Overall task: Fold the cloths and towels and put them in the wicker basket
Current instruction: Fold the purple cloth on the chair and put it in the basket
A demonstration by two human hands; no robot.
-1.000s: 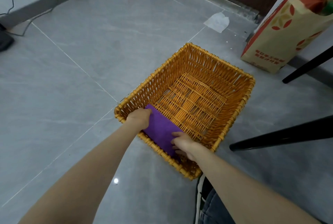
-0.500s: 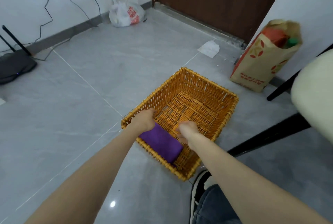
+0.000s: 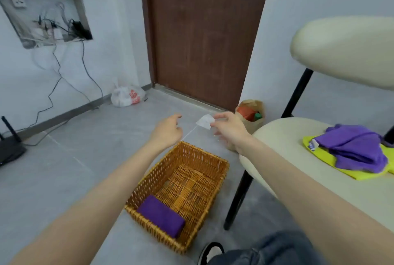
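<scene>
Basket (image 3: 223, 163) now holds one folded purple cloth (image 3: 161, 215); both hands have left it.

A moment ago both hands pressed that cloth into the near corner; now it lies there alone, below and behind the hands, so one piece looks done. The left hand (image 3: 167, 130) and right hand (image 3: 229, 129) are raised above the far rim, both empty, fingers loosely spread. To the right of the right hand, an unfolded purple cloth (image 3: 355, 147) lies on a yellow cloth (image 3: 326, 158) on the chair seat (image 3: 283, 136), probably next to be folded.

Home entryway: door (image 3: 204, 36), router (image 3: 9, 147).
</scene>
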